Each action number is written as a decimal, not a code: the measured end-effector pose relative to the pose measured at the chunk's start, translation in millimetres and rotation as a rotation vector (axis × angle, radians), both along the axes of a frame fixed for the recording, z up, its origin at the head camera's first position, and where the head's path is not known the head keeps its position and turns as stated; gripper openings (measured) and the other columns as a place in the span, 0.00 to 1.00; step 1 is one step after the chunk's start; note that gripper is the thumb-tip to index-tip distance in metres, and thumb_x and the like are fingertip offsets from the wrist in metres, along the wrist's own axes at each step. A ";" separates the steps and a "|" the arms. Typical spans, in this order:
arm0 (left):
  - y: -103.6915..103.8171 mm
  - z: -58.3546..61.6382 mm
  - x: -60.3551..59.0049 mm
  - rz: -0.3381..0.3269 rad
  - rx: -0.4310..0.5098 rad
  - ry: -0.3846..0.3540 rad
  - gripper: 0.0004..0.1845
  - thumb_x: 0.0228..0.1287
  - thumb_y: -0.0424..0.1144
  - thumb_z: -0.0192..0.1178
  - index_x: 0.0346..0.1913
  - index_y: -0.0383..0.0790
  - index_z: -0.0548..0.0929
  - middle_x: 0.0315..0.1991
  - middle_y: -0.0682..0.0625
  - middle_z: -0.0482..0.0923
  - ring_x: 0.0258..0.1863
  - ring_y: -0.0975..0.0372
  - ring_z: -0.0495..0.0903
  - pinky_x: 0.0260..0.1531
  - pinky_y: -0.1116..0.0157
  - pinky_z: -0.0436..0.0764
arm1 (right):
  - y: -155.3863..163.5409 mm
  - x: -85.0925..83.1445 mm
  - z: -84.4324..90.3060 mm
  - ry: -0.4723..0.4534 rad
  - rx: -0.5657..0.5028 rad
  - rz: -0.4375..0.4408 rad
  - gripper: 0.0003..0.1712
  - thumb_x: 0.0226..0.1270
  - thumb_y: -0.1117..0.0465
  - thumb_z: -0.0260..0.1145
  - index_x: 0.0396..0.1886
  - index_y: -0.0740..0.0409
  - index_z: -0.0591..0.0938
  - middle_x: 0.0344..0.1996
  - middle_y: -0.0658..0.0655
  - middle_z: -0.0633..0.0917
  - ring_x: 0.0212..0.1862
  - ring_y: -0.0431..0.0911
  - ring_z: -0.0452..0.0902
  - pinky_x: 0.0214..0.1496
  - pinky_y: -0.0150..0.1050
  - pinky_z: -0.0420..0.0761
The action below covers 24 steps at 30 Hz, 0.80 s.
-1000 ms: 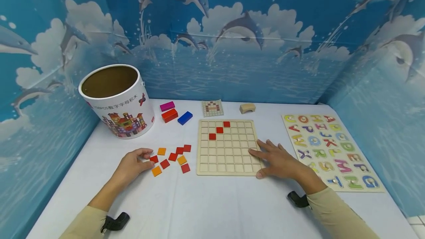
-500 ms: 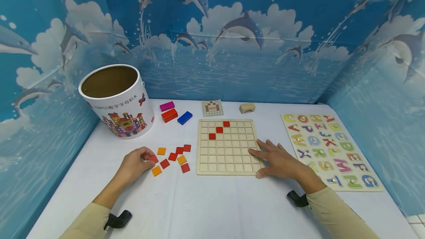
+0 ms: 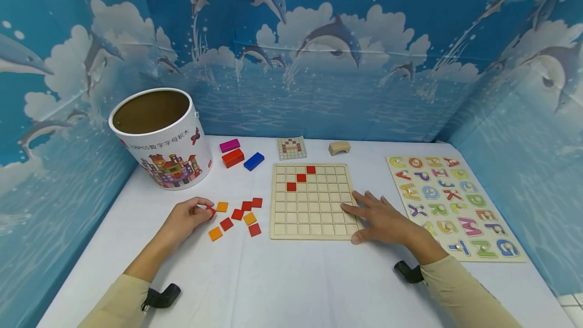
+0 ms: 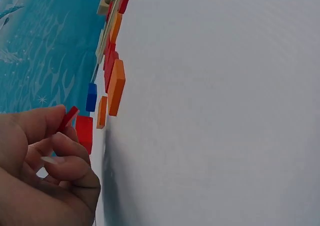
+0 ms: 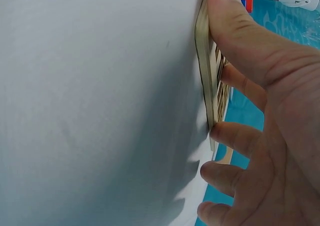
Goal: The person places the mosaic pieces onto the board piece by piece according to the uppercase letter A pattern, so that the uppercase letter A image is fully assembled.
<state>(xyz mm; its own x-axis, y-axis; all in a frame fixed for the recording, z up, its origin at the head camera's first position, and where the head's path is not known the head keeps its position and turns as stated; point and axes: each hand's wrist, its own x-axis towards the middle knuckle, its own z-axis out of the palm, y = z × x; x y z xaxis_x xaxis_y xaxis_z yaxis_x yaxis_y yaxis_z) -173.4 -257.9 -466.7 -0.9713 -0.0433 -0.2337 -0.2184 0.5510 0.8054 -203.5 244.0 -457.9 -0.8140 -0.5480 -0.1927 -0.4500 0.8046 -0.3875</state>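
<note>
Red tile [image 4: 68, 119], likely light, stiff, best edge-held, is sitting between pinching fingertips [image 4: 47, 121] of left hand [image 3: 184, 219]; right hand [image 3: 380, 220] is resting spread.

We see a matt wooden grid board [image 3: 316, 206], from it smooth matt tiles [image 3: 237, 214] at nine o'clock, smooth-walled bucket [image 3: 170, 153] at ten, wood-look letter board [image 3: 457, 220] at three, lightly creased cloth backdrop [image 3: 291, 100] at twelve, matt tablecloth [image 3: 291, 282] at six
</note>
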 end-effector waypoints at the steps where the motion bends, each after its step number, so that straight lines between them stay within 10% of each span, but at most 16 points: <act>1: 1.5 1.4 -1.3 0.000 0.022 -0.011 0.19 0.72 0.47 0.64 0.60 0.44 0.82 0.34 0.46 0.71 0.34 0.55 0.71 0.30 0.67 0.73 | -0.1 0.0 0.0 -0.001 0.000 0.000 0.52 0.54 0.33 0.72 0.76 0.49 0.70 0.79 0.69 0.56 0.77 0.75 0.44 0.70 0.76 0.44; 24: 147.3 24.4 -70.1 -0.146 0.187 -0.017 0.19 0.63 0.40 0.72 0.56 0.50 0.83 0.38 0.47 0.81 0.37 0.52 0.78 0.34 0.61 0.77 | 1.9 -1.0 -2.7 -0.001 -0.007 0.000 0.52 0.55 0.32 0.72 0.76 0.48 0.70 0.79 0.70 0.56 0.77 0.76 0.45 0.70 0.77 0.45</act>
<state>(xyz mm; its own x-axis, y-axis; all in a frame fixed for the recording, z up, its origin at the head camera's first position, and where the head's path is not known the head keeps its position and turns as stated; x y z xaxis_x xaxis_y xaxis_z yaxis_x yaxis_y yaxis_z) -243.5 -110.6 -442.2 -0.9598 0.1432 -0.2413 -0.1619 0.4198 0.8931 -204.5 245.9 -460.6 -0.8136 -0.5498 -0.1893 -0.4500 0.8015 -0.3938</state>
